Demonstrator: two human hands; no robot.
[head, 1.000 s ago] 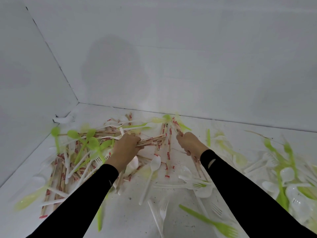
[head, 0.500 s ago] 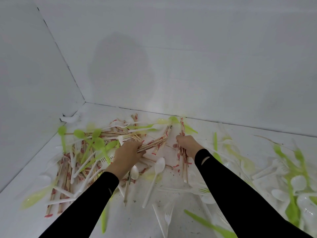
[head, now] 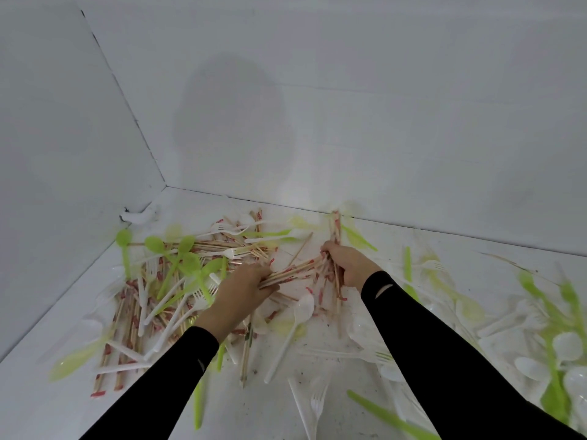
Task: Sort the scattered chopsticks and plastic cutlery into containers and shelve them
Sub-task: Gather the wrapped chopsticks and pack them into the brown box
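L hand grips chopstick bundle | R hand clutches 2nd bundle, prob.

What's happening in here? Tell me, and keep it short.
A person in black sleeves is gathering chopsticks out of a mixed mess on a white surface in a corner. The left hand grips a bundle of chopsticks lying crosswise. The right hand grips a second bunch that points toward the back wall. Green spoons, a white spoon and other plastic cutlery lie scattered around. No container is in view.
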